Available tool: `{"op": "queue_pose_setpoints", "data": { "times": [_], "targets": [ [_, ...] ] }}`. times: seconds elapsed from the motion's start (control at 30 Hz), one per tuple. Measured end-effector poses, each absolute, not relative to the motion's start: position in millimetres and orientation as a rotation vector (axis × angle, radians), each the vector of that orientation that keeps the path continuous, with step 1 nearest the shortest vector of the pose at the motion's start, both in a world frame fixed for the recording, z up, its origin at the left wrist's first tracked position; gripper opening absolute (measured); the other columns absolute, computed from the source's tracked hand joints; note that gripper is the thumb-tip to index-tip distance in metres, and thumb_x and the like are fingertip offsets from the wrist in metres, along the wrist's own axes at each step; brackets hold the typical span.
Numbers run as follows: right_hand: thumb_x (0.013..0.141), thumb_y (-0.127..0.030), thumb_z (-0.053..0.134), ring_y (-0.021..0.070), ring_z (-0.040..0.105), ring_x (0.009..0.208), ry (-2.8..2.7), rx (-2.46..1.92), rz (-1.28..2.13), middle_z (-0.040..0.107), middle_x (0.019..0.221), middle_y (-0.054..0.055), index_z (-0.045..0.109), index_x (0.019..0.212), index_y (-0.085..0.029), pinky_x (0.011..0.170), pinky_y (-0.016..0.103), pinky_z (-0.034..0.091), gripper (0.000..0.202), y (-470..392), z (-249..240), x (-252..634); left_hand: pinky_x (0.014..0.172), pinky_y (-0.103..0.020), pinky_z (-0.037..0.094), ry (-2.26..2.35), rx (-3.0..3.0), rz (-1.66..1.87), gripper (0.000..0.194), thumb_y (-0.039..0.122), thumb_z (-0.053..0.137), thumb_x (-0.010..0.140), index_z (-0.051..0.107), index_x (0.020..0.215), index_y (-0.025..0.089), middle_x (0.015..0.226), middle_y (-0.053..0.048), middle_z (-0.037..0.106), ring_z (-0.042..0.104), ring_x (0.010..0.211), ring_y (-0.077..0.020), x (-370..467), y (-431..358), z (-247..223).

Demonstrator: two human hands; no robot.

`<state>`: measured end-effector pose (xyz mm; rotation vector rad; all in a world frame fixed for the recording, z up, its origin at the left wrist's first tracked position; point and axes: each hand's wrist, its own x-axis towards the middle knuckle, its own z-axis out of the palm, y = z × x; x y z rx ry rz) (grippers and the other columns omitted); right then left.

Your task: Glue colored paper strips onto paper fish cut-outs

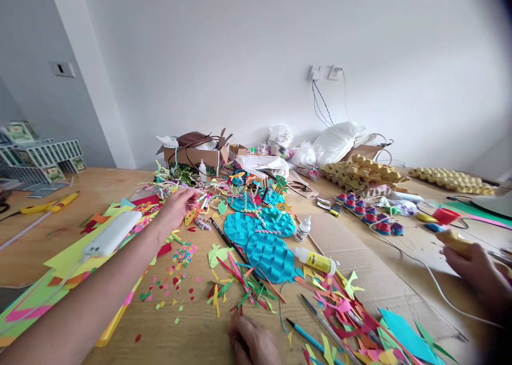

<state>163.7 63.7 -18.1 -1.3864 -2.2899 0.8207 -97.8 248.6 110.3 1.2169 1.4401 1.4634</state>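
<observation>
My left hand [179,208] reaches over the craft pile, its fingers bent together near an orange spotted paper fish [189,216]. What they hold, if anything, cannot be made out. Low in front, my right hand [255,341] rests on the table with curled fingers, beside thin paper strips [256,293]; its grip is hidden too. Between and beyond the hands lie blue scaly paper shapes [272,256], with a light green paper fish [218,256] to their left. A black pen [220,229] slants beside them.
At right, another person's hand [478,269] holds a yellowish carton piece [454,242]. Glue bottles [316,261] lie and stand by the blue shapes. Egg trays [360,170] sit behind. A white power strip [114,233] rests on coloured paper at left. A white cable [424,272] crosses the right side.
</observation>
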Motion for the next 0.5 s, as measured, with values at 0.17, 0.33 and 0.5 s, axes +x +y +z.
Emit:
{"op": "queue_pose_setpoints", "data": {
  "times": [0.17,0.33,0.5],
  "targets": [
    [0.069,-0.001,0.045,0.0130,0.059,0.081,-2.293,-1.332,0.888,0.065,0.087,0.003,0.059,0.083,-0.018,0.069,0.017,0.041,0.027,60,6,164,0.053,-0.021,0.042,1.106,1.303,1.271,0.026,0.036,0.064,0.069,0.058,0.086,0.017,0.073,-0.001,0.057,0.054,0.065,-0.0125,-29,167,121],
    [0.071,-0.005,0.043,0.0132,0.057,0.082,-2.275,-1.310,0.897,0.063,0.089,0.003,0.058,0.086,-0.019,0.071,0.018,0.039,0.026,54,17,166,0.054,-0.023,0.040,1.081,1.550,1.061,0.031,0.045,0.052,0.076,0.052,0.060,0.018,0.066,-0.001,0.053,0.046,0.059,-0.0127,-13,102,111],
    [0.072,-0.008,0.043,0.0134,0.056,0.080,-2.292,-1.260,0.834,0.062,0.086,0.003,0.058,0.087,-0.019,0.070,0.020,0.038,0.024,52,14,167,0.053,-0.023,0.039,1.170,1.630,0.912,0.024,0.044,0.052,0.074,0.054,0.069,0.021,0.061,0.001,0.050,0.046,0.058,-0.0138,-28,79,85]
  ]
}}
